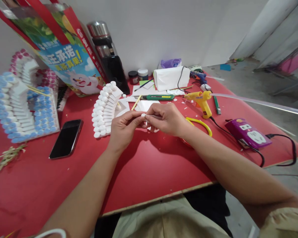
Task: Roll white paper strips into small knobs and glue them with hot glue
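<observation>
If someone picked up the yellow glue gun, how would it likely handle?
The glue gun would likely swing awkwardly, given the long clear stick jutting from its back. Its trailing black cord may tug. Looking like plastic, it seems stiff.

A small craft workshop is suggested by the red-topped table, where a yellow hot-glue gun, a green utility knife, lidded jars and a fan-shaped white craft piece are laid out.
</observation>
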{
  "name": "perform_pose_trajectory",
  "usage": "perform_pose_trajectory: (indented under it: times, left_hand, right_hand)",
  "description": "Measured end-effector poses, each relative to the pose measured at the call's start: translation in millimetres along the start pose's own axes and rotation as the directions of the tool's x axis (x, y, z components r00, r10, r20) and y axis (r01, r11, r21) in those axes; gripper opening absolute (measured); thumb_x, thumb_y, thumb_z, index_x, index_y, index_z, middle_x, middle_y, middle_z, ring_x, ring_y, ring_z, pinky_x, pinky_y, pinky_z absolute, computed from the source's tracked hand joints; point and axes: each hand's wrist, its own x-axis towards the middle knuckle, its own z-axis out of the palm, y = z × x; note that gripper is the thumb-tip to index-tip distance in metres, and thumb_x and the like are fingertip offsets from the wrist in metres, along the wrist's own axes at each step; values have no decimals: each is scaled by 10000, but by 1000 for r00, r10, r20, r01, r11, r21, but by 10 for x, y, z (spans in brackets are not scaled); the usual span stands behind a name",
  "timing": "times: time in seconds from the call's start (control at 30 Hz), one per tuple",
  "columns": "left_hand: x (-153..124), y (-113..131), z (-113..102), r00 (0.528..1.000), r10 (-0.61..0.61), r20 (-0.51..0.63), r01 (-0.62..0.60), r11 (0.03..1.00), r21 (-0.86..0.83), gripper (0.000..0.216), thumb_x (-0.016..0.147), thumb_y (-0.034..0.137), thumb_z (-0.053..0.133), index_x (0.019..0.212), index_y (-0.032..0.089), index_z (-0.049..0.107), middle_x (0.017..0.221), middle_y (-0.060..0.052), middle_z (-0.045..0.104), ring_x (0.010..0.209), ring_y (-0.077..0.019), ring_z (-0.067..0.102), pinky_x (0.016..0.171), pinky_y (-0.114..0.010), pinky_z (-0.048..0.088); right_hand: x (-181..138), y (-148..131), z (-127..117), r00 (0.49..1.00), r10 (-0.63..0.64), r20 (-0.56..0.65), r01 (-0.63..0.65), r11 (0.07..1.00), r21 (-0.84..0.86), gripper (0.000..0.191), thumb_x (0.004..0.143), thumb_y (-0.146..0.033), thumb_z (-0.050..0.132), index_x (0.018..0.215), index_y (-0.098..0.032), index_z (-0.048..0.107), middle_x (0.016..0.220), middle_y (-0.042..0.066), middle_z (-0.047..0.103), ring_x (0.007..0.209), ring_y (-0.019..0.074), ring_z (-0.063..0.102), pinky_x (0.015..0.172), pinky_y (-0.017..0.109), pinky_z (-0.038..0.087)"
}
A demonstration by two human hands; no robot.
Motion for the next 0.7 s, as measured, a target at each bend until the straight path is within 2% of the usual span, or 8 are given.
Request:
perform_pose_trajectory:
  times: [0.1, 0.2, 0.3, 0.37, 0.47, 0.57, 0.63, 0.7]
  left_hand:
    - [10, 16, -26, 1000, 11, 22, -12, 997, 75, 190, 893, 349, 741, 994, 191, 778, 760, -14, 713, 672, -137, 682, 706, -267, 605]
    - [24, 29, -47, 999, 49, 18, -51, 985, 166, 175, 926, 339, 700, 999, 187, 749, 721, -3, 679, 664, -127, 648, 699, -243, 563]
    - [22, 34, -45, 998, 64, 28, -68, 970, 232, 176, 937, 349, 677, 1006, 197, 735, 763, -10, 683, 690, -133, 641, 706, -246, 546]
    - [13, 33, -35, 997, 70, 38, -78, 958, 277, 184, 940, 358, 668, 1018, 205, 733, 800, -21, 697, 709, -146, 647, 727, -264, 547]
    - [2, 30, -25, 995, 80, 61, -95, 946, 310, 204, 954, 377, 643, 1040, 215, 731, 843, -37, 715, 753, -166, 661, 763, -285, 544]
    - [0, 34, -27, 994, 89, 68, -107, 939, 327, 196, 958, 380, 635, 1014, 216, 727, 874, -44, 723, 785, -174, 664, 775, -290, 535]
    - [2, 38, -30, 993, 96, 67, -114, 932, 343, 186, 953, 376, 641, 993, 215, 727, 879, -40, 720, 783, -171, 652, 769, -287, 526]
    - [3, 39, -32, 994, 94, 57, -108, 934, 339, 188, 946, 377, 650, 989, 212, 730, 856, -33, 707, 755, -163, 630, 742, -279, 514]
  right_hand:
    - [63, 51, -32, 991, 131, 38, -135, 971, 196, 336, 906, -505, 694, 816, -188, 630, 697, 56, 730, 582, 194, 702, 536, 300, 550]
    - [130, 116, -88, 935, 314, 164, -354, 811, 465, 488, 919, -651, 607, 882, -168, 662, 770, 116, 761, 597, 230, 722, 524, 335, 580]
    - [153, 142, -117, 868, 348, 355, -497, 605, 622, 442, 962, -587, 586, 973, -154, 672, 891, 148, 779, 721, 255, 756, 655, 409, 643]
    - [144, 139, -113, 853, 320, 413, -522, 542, 659, 326, 976, -465, 624, 990, -144, 678, 911, 134, 779, 752, 229, 751, 725, 414, 653]
    - [126, 137, -100, 858, 291, 422, -512, 540, 668, 218, 930, -337, 716, 967, -122, 704, 876, 96, 765, 706, 165, 713, 740, 345, 646]
    - [119, 145, -99, 861, 265, 435, -505, 549, 666, 240, 854, -325, 804, 960, -125, 724, 811, 47, 730, 670, 136, 680, 718, 313, 626]
    - [118, 142, -100, 868, 262, 422, -490, 590, 642, 276, 820, -343, 831, 966, -128, 737, 765, 27, 711, 643, 128, 660, 695, 303, 605]
    - [118, 131, -96, 890, 260, 374, -445, 674, 589, 292, 810, -356, 832, 972, -130, 748, 746, 21, 710, 623, 121, 645, 682, 291, 580]
